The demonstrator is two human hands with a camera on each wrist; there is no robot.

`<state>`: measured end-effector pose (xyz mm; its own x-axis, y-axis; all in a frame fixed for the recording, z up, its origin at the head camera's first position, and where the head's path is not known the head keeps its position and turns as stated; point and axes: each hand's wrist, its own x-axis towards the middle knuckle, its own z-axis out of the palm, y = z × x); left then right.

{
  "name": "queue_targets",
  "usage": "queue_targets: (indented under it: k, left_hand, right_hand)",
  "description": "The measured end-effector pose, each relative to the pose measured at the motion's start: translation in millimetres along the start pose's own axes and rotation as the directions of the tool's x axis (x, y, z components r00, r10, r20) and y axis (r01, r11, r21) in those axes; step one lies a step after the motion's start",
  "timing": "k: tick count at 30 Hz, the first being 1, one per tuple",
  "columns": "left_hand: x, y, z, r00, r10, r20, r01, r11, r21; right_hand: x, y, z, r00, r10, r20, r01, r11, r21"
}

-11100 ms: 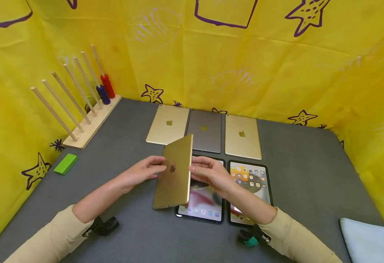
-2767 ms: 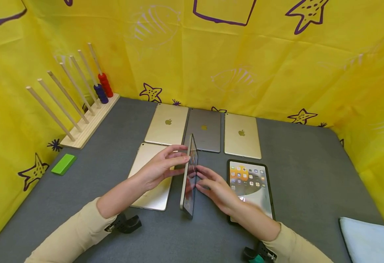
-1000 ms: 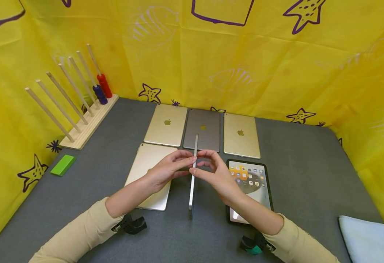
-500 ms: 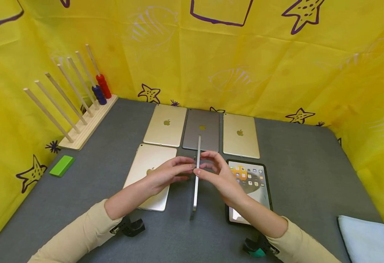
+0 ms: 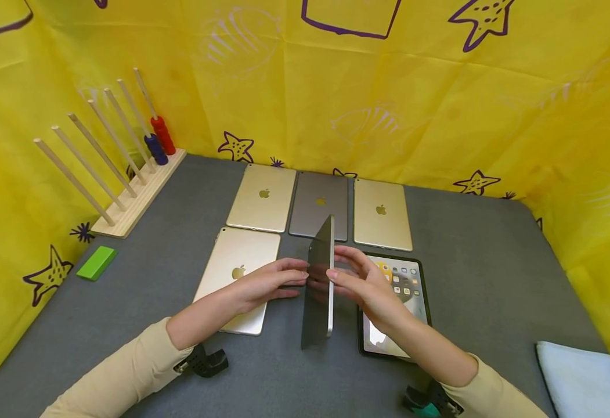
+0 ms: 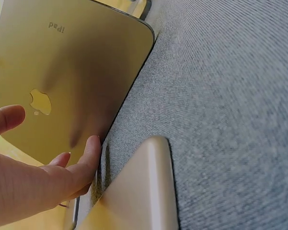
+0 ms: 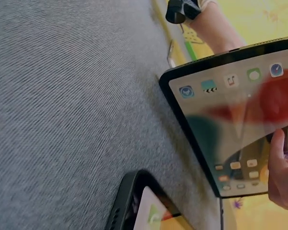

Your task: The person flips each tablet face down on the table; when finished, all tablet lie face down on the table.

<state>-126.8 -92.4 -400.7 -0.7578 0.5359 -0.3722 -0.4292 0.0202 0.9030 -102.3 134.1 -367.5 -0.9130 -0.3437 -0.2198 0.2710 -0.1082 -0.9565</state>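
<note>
A tablet [image 5: 321,290] stands tilted on its long edge between my hands, its back towards the left and its lit screen [image 7: 239,120] towards the right. My right hand [image 5: 372,287] grips its raised edge, thumb on the rim and fingers on the screen side. Beside the back, my left hand [image 5: 263,284] holds its fingers out fairly straight; the left wrist view has them at the lower edge, contact unclear. Under the left forearm a gold tablet [image 5: 244,249] lies back up. Partly behind the right arm, another tablet [image 5: 411,284] lies with its lit screen up.
Along the back lie a gold tablet [image 5: 260,200], a grey tablet [image 5: 317,200] and another gold tablet [image 5: 383,217], all backs up. A wooden peg stand [image 5: 137,197] and a green block [image 5: 97,263] are at left, a light blue cloth [image 5: 571,377] at right.
The gold tablet held earlier now lies at left. A second tablet has been raised from the table and turned past upright; over the last second it tips rightward with my right hand, its back coming into view.
</note>
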Motion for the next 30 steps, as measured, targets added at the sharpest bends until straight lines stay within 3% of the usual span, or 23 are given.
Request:
queue_targets:
  k: [8,15,30]
  left_hand:
    - [-0.1,-0.6,-0.6,1.0,-0.007,-0.014,0.007,1.0,0.008]
    - [-0.7,1.2,-2.1,1.0,-0.011,-0.021,0.012,0.999,0.035]
    - [-5.3,2.3,-13.1,0.996,0.052,-0.074,-0.048,0.997,0.056]
  right_hand:
    - [-7.0,2.8,-13.5,0.999,0.039,-0.02,-0.039,0.999,-0.023]
    - [-14.4,5.1,-20.5,0.997,0.055,-0.057,-0.052,0.998,0.045]
    - [-15.7,17.8,-32.4,0.986,0.142,-0.088,-0.137,0.988,0.065]
